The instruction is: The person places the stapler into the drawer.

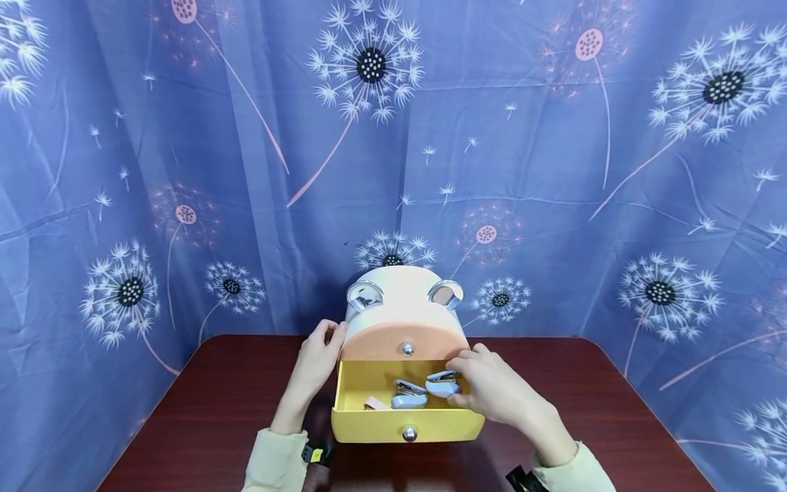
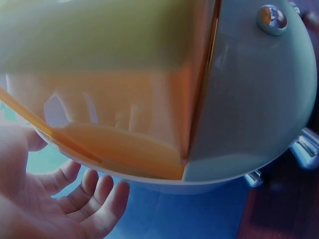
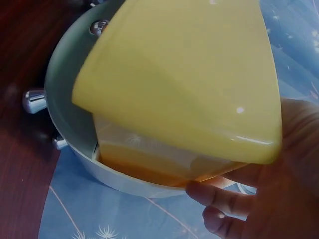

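Observation:
A rounded white desktop cabinet (image 1: 402, 287) has its yellow lower drawer (image 1: 369, 428) pulled out. In the drawer lie a light-blue stapler (image 1: 409, 396) and a small pale pink piece (image 1: 376, 404). My right hand (image 1: 501, 386) reaches over the drawer's right side, thumb and forefinger around the right end of a second light-blue stapler (image 1: 441, 385). Its other fingers (image 3: 219, 196) show along the drawer's outer side in the right wrist view. My left hand (image 1: 316, 362) is at the cabinet's left side, fingers (image 2: 102, 191) loosely bent beside its wall, holding nothing.
Above the open drawer is a closed peach drawer (image 1: 381, 339) with a silver knob (image 1: 407, 349). Two round mirrors (image 1: 365, 295) stick up from the cabinet's top. The dark red wooden table (image 1: 215, 410) ends against a blue dandelion-print curtain (image 1: 295, 260).

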Action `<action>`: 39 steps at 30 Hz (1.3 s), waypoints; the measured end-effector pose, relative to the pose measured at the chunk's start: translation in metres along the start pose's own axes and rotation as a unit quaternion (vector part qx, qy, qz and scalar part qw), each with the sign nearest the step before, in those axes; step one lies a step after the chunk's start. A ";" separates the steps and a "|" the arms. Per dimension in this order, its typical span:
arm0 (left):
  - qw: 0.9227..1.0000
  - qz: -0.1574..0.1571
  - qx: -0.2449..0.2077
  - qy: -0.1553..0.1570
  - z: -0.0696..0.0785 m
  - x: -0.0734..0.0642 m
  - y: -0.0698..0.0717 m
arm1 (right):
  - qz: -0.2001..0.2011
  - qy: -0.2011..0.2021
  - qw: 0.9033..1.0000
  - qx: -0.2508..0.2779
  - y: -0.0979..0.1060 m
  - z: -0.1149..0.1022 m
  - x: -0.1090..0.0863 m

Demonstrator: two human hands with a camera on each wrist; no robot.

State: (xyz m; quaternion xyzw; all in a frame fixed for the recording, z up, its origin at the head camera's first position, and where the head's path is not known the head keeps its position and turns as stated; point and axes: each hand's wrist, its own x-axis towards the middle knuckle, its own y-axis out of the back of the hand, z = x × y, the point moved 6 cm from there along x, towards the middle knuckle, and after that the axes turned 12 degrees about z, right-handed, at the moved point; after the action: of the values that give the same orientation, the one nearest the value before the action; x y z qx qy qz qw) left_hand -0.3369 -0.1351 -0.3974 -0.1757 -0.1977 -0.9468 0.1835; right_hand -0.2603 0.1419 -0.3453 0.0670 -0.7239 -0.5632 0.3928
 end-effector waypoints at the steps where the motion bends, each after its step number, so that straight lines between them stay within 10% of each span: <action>1: 1.000 0.001 0.000 -0.002 0.000 0.000 0.000 | 0.007 0.008 1.000 -0.007 0.000 0.000 0.000; 14: 1.000 0.002 0.005 0.003 0.000 0.000 0.002 | -0.051 0.010 0.998 0.042 -0.014 -0.005 0.012; 27: 1.000 0.002 0.008 -0.006 0.000 0.001 0.000 | 0.027 -0.063 0.996 -0.056 -0.015 -0.015 0.015; 39: 1.000 0.008 0.010 -0.003 -0.001 0.002 0.001 | -0.011 -0.094 0.990 -0.109 -0.021 -0.020 0.022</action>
State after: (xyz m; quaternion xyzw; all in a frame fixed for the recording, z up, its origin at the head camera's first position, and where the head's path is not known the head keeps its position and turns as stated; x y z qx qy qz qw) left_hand -0.3381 -0.1368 -0.3971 -0.1782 -0.2068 -0.9427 0.1920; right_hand -0.2700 0.1070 -0.3516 -0.0213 -0.6911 -0.6469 0.3216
